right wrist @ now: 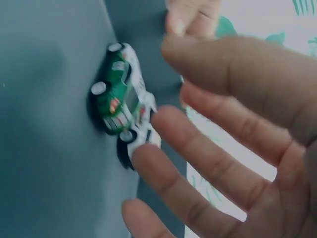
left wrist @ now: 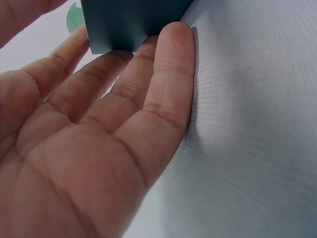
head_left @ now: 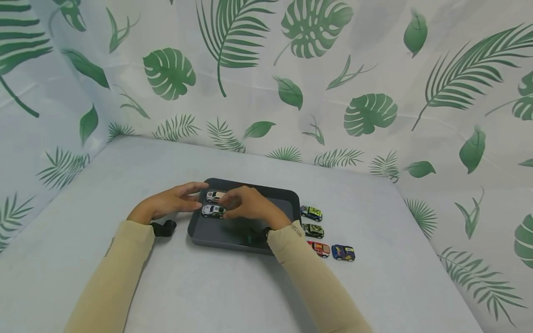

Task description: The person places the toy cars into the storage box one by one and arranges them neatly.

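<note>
In the head view a dark grey tray point(head_left: 233, 233) holds two toy cars at its left end: a white car point(head_left: 214, 196) behind and a white-and-green car point(head_left: 213, 212) in front. The left hand point(head_left: 172, 202) rests at the tray's left side, its fingers point(left wrist: 171, 64) extended against the tray wall point(left wrist: 129, 25). Over the tray, the right hand point(head_left: 251, 206) is beside both cars with its fingers bent loosely. The right wrist view shows those fingers point(right wrist: 161, 171) apart and unclenched near the green-sided car point(right wrist: 116, 94), holding nothing; whether they touch the rear car is unclear.
Right of the tray stand a blue-and-yellow car point(head_left: 312, 212), a camouflage-patterned car point(head_left: 313, 230), a red car point(head_left: 319, 249) and a dark blue car point(head_left: 343, 252). A leaf-printed curtain point(head_left: 250, 101) hangs behind the white table point(head_left: 187, 286).
</note>
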The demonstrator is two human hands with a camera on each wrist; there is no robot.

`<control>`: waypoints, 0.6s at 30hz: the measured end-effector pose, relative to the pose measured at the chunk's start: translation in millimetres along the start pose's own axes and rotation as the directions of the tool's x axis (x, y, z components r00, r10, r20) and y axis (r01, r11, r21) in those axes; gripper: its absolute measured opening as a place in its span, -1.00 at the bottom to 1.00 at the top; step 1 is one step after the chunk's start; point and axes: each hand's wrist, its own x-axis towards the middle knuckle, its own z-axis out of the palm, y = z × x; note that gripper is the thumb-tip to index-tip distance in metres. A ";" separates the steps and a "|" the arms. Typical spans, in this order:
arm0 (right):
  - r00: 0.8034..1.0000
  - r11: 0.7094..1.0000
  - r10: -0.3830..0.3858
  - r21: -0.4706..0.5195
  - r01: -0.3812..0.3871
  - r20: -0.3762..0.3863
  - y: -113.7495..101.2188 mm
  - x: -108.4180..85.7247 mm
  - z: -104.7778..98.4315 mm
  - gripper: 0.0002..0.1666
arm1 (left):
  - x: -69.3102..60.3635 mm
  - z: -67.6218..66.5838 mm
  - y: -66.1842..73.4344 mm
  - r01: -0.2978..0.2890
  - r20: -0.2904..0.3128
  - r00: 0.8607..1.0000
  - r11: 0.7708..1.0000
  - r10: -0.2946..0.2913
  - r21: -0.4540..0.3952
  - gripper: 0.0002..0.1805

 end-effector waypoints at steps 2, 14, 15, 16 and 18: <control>0.999 0.999 -0.031 0.021 0.031 0.021 3.2 -5.4 -3.6 -0.52 | -0.3 0.1 0.6 0.000 0.001 1.000 1.000 0.000 0.006 -0.15; 0.995 0.984 -0.101 0.151 0.100 0.002 18.9 -32.3 -16.7 -0.47 | -0.1 0.3 0.8 0.009 -0.005 1.000 1.000 -0.009 0.028 -0.13; 0.994 0.981 -0.105 0.166 0.104 -0.003 20.1 -34.5 -17.1 -0.47 | -0.1 0.4 0.9 0.007 -0.004 1.000 1.000 -0.007 0.028 -0.13; 0.994 0.978 -0.110 0.178 0.110 -0.009 21.4 -36.5 -17.4 -0.47 | 0.0 0.6 1.0 0.006 -0.003 1.000 1.000 -0.006 0.026 -0.13; 0.993 0.971 -0.118 0.207 0.119 -0.017 24.4 -40.2 -17.8 -0.47 | 0.2 0.8 1.2 0.006 -0.004 1.000 1.000 -0.006 0.027 -0.13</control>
